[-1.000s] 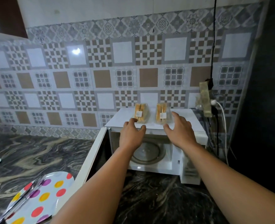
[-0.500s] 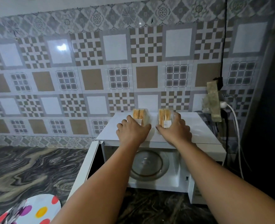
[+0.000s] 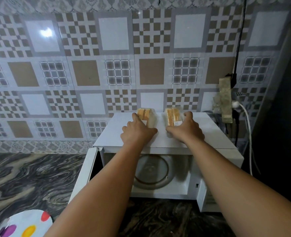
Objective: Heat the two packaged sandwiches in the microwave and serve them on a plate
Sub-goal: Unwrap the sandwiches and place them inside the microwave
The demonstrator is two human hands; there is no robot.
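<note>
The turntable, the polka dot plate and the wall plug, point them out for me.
turntable (image 3: 151,171): head view, centre of the glass tray.
polka dot plate (image 3: 24,223): head view, white part among the dots.
wall plug (image 3: 235,104): head view, its white body.

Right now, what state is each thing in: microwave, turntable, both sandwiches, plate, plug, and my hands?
Microwave: door swung open, cavity empty of food.
Turntable: in place, bare.
Left sandwich: packaged, on top of the microwave, left hand closing on it.
Right sandwich: packaged, on top of the microwave, right hand closing on it.
Plate: on the counter, nothing visible on it.
Plug: inserted in the wall strip.
</note>
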